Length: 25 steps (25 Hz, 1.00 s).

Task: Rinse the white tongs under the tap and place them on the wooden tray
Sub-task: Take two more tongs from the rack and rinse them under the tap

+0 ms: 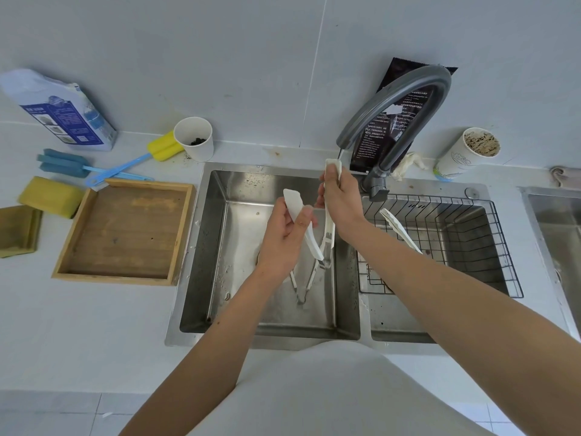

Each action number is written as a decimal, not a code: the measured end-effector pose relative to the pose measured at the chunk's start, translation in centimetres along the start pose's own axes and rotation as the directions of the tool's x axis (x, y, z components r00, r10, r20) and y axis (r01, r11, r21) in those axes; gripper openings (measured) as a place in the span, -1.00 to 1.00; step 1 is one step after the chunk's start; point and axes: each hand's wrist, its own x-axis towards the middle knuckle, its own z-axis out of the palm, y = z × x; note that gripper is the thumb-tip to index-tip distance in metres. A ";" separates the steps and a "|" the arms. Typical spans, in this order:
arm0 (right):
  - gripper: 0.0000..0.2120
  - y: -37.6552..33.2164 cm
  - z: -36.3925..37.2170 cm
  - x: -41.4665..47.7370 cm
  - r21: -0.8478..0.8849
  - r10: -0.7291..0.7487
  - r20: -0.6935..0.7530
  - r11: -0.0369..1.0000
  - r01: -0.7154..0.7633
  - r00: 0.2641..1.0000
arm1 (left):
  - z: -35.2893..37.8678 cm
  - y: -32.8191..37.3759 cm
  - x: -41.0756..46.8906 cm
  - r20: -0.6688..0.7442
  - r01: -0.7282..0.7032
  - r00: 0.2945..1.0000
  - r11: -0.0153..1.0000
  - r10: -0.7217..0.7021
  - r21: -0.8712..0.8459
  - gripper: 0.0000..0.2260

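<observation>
Over the left sink basin I hold the white tongs spread in a V, hinge end pointing down. My left hand grips the left arm of the tongs near its tip. My right hand grips the right arm, its tip just under the spout of the grey tap. A thin stream of water meets that tip. The wooden tray lies on the counter to the left of the sink, nothing in it.
A second white utensil leans in the wire basket over the right basin. Two paper cups, a dark packet, bottle brushes, a yellow sponge and a blue-white bag stand around on the counter.
</observation>
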 end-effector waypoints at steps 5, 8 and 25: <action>-0.60 -0.5 -0.7 0.3 0.014 -0.005 0.011 1.000 0.005 1.000 | 0.0 -0.2 -0.3 0.005 -0.016 1.000 1.000 0.016 0.001 -0.88; -0.74 -0.6 -1.1 0.4 0.030 -0.023 0.001 0.999 0.023 1.000 | -0.2 -0.9 0.0 -0.038 -0.005 0.999 0.999 0.004 -0.038 -0.92; -0.65 -1.7 -0.6 1.1 0.014 0.083 0.124 0.996 -0.086 0.989 | -1.2 -3.6 0.0 -0.215 0.131 0.967 0.990 -0.140 -0.052 -0.85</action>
